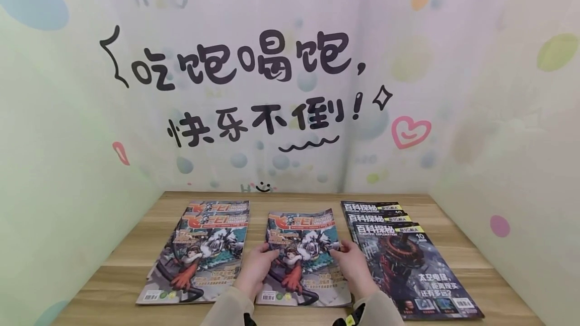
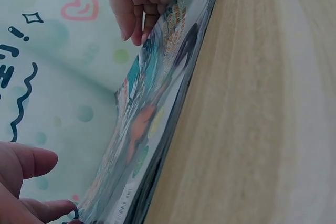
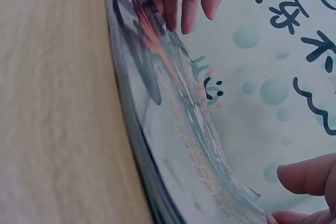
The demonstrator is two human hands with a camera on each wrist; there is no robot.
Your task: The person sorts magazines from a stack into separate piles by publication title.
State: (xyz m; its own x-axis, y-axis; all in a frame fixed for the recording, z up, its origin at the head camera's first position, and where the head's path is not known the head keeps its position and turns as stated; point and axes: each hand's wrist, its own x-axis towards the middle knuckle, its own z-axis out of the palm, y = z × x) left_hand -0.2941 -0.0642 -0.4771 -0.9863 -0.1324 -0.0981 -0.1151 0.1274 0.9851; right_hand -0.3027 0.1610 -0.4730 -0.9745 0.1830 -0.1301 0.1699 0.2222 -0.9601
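Note:
In the head view, a comic-style magazine with a red-gloved figure lies face up at the middle of the wooden table. My left hand is at its left edge and my right hand at its right edge. The left wrist view shows my left thumb raised off the cover while a finger touches the magazine's edge. Similarly, my right thumb stands apart from the cover in the right wrist view, with a fingertip at the edge. Layered edges below the cover suggest more than one copy.
Left of the hands lies an overlapping pile of the same comic magazine. On the right, several dark science magazines overlap in a staggered pile. Behind the wooden tabletop rises a printed wall, with side walls left and right.

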